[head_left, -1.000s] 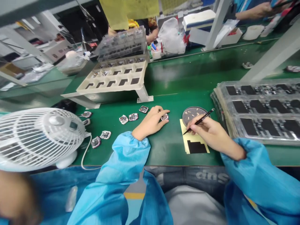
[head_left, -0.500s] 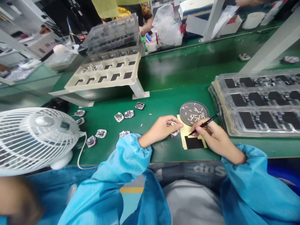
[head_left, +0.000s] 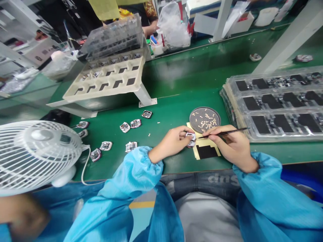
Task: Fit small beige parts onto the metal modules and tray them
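A green surface (head_left: 176, 102) spread beneath everything. A white fan (head_left: 37, 154) stood at its left, and a stack of clear trays (head_left: 238, 117) lay at its right. Toward the back, a cream tray (head_left: 106, 94) rested on a raised stand. The right hand (head_left: 230, 146) had its grip closed around a thin black tool, while the left hand (head_left: 174, 141) had its grip pinched between thumb and fingers on a small module. A round perforated dish (head_left: 198, 111) sat just behind a yellow paper (head_left: 203, 142), which bore a black patch (head_left: 207, 152). The thin black tool (head_left: 237, 130) slanted leftward, its tip at the small module (head_left: 193, 136), held by the paper's left edge; whether they touched could not be told. Other modules (head_left: 135, 123) lay about to the left. Tiny pale pieces (head_left: 207, 125) were scattered in the dish.
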